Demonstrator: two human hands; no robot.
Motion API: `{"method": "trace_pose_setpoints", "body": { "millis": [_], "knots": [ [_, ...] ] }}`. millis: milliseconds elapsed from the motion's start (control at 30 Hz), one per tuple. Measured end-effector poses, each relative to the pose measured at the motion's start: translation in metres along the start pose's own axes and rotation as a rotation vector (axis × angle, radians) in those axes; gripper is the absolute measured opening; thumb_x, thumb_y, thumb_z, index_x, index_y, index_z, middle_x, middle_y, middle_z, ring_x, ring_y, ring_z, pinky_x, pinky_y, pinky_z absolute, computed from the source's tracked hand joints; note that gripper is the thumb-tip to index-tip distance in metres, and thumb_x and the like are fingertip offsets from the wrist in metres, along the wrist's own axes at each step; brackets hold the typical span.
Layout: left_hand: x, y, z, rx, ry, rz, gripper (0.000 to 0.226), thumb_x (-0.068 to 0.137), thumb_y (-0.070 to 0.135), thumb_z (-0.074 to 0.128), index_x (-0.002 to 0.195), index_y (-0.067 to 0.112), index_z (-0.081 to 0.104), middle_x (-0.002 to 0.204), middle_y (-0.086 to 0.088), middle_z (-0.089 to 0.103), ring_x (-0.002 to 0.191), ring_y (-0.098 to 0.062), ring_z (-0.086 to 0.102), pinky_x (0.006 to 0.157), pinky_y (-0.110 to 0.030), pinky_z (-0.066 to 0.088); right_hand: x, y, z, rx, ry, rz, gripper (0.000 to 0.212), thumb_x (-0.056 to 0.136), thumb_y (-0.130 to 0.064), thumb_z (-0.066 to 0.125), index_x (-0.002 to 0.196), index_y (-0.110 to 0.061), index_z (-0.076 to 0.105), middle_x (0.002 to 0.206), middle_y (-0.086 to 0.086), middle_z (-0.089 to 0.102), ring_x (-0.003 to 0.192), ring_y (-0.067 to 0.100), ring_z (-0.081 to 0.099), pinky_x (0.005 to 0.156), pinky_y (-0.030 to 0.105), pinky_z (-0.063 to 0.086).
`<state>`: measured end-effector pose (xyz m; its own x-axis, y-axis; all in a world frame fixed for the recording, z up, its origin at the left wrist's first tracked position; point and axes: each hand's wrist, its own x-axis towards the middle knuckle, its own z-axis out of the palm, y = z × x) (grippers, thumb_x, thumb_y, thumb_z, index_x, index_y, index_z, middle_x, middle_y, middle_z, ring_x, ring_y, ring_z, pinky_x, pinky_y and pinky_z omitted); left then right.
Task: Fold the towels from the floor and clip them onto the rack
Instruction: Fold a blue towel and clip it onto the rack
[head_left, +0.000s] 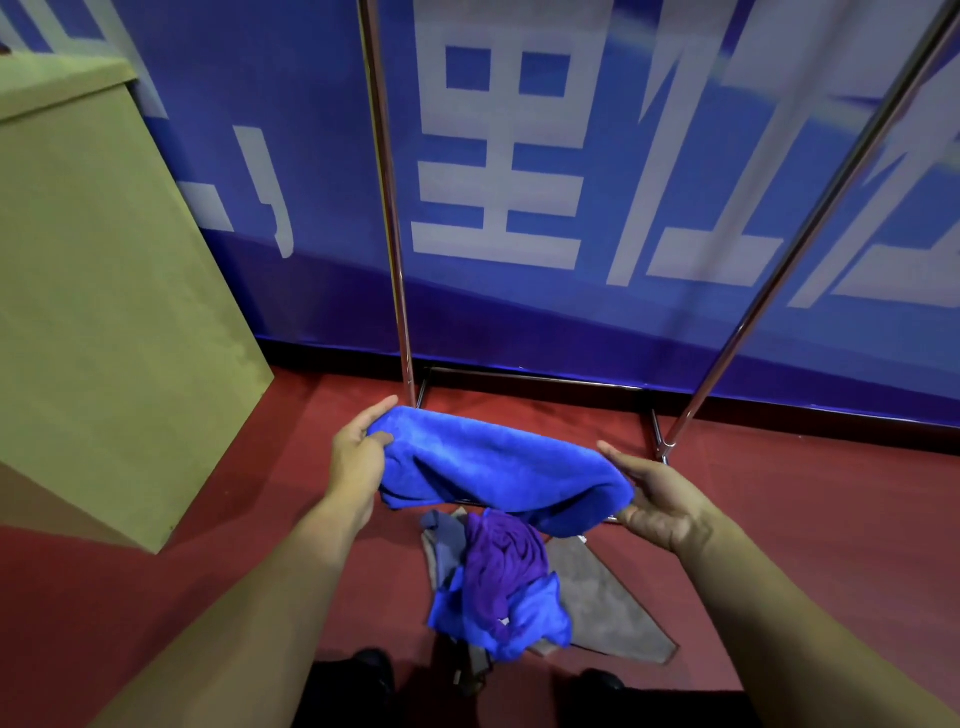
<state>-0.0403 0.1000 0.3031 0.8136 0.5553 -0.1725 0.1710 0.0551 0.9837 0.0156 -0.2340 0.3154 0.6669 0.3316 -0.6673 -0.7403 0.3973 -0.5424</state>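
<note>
1. While both arms reach forward, the left hand (358, 457) pinches one end of a folded blue towel (498, 467), thumb on top and fingers closed around the cloth.
2. At the other end, the right hand (654, 499) cups the towel with its palm open and fingers extended, supporting rather than clenching it.
3. Below the held towel, a pile lies on the dark red floor (805, 499): a purple towel (504, 561), another blue towel (524, 618) and what looks like a grey towel (602, 597).
4. Behind stand the metal rack (400, 291) uprights, a blue banner (519, 156) with white characters, and a cardboard box (104, 291) at the left.
</note>
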Motion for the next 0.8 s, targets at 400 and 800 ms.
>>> {"method": "trace_pose_setpoints", "body": {
  "millis": [400, 800],
  "knots": [
    [-0.003, 0.001, 0.01, -0.03, -0.022, -0.021, 0.059, 0.083, -0.015, 0.044, 0.128, 0.015, 0.067, 0.122, -0.006, 0.069, 0.108, -0.017, 0.062, 0.095, -0.024, 0.046, -0.011, -0.013, 0.019, 0.149, -0.168, -0.337, 0.037, 0.095, -0.004, 0.047, 0.126, -0.015, 0.062, 0.112, 0.012, 0.071, 0.094, 0.023, 0.072, 0.081, 0.033, 0.06],
    [0.003, -0.003, -0.003, 0.097, -0.086, 0.1, 0.044, 0.092, -0.002, 0.062, 0.127, 0.024, 0.067, 0.119, 0.005, 0.071, 0.111, -0.011, 0.066, 0.102, -0.029, 0.049, -0.003, -0.006, 0.02, -0.372, 0.069, -0.497, 0.028, 0.089, 0.008, 0.058, 0.109, -0.006, 0.073, 0.089, 0.009, 0.071, 0.08, 0.016, 0.057, 0.071, 0.019, 0.048]
  ]
}}
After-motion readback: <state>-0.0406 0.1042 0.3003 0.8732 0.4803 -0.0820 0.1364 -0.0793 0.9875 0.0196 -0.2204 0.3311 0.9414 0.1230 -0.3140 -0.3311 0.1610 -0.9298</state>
